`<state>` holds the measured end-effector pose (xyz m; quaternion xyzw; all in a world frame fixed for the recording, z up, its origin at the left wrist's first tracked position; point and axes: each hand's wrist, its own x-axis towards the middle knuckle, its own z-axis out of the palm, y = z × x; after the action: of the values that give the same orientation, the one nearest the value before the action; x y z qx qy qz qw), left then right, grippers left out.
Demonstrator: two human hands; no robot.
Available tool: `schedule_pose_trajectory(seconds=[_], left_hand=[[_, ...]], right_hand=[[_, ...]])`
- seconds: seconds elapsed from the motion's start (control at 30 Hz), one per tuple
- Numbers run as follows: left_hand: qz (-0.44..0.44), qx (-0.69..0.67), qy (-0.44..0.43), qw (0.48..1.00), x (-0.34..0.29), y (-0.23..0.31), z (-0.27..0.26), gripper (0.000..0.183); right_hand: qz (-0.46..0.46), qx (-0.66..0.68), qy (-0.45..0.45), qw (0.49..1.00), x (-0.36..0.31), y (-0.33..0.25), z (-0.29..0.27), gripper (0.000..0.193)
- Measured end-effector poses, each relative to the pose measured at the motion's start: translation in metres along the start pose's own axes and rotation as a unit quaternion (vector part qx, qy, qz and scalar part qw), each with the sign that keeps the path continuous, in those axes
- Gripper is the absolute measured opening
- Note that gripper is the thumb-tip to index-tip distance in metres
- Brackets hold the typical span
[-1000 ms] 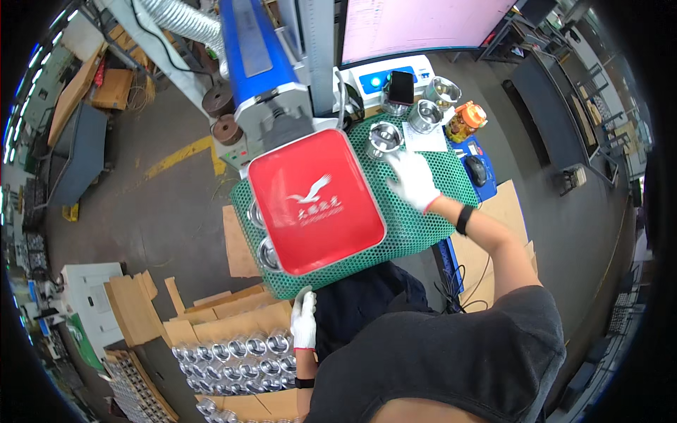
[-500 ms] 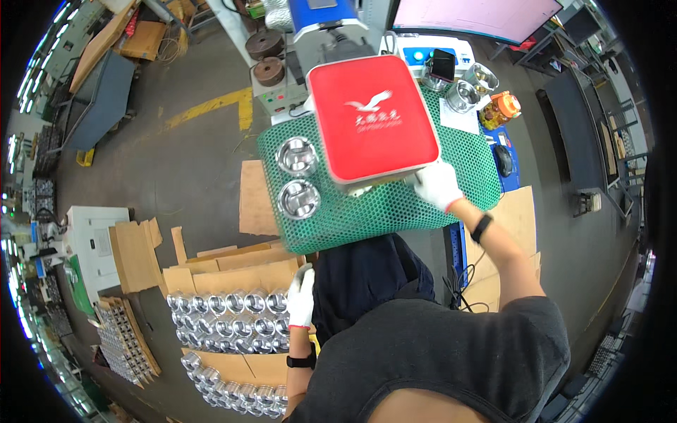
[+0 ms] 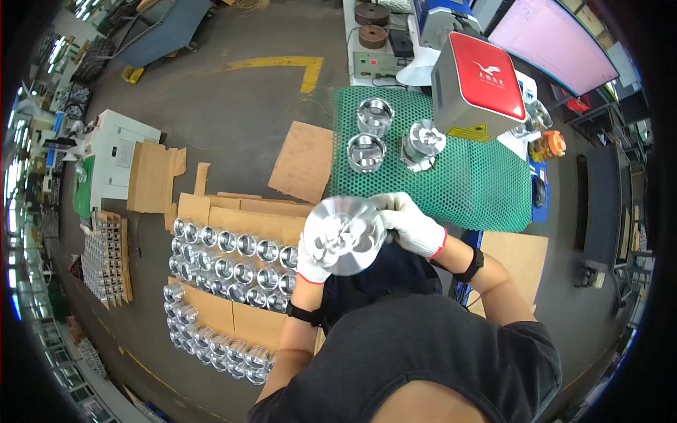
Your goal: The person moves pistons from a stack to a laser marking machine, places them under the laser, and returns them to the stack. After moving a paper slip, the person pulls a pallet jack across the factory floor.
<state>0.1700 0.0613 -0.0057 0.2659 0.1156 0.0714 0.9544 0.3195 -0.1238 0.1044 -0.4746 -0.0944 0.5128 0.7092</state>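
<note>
A shiny metal piston (image 3: 345, 236), its crown turned up, is held in front of my body just off the near edge of the green mat. My gloved left hand (image 3: 311, 264) grips its left side, mostly hidden behind it. From the right, my gloved right hand (image 3: 412, 224) has its fingers closed at the piston's rim. On the mat, one piston (image 3: 374, 116) and another piston (image 3: 367, 152) stand with their open skirts up. Beside them, a further piston (image 3: 425, 139) sits crown up, seemingly on a metal holder, left of the red-topped machine head (image 3: 486, 81).
Rows of pistons (image 3: 247, 246) stand on cardboard sheets (image 3: 240, 316) to my left. The green perforated mat (image 3: 486, 180) covers the bench. At the back are a control box (image 3: 377, 65) and a monitor (image 3: 553, 42); an orange-lidded jar (image 3: 548, 146) and a mouse (image 3: 539, 190) lie right.
The view has swung left. My right hand has come back from beneath the machine head to the piston now between both hands; my left hand has come up from beside the rows of pistons.
</note>
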Motion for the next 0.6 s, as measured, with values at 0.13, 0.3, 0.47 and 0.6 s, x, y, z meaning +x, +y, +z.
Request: schedule_pose_trajectory(seconds=[0.13,0.3,0.47,0.6], left_hand=[[-0.043,-0.099,0.062,0.992,0.012,0.029,0.075,0.054],[0.049,0.626,-0.109,0.771,0.044,0.002,0.147,0.043],[0.070,0.806,-0.336,0.482,0.092,-0.075,0.174,0.051],[0.229,0.836,-0.113,0.486,0.182,-0.109,0.166,0.053]], right_hand=[[-0.131,-0.352,0.047,0.926,0.013,0.001,-0.032,0.042],[0.108,0.226,0.026,0.968,-0.024,-0.002,-0.080,0.083],[0.132,0.339,0.299,0.882,-0.071,0.027,-0.142,0.047],[0.082,0.354,0.457,0.812,-0.120,0.029,-0.182,0.041]])
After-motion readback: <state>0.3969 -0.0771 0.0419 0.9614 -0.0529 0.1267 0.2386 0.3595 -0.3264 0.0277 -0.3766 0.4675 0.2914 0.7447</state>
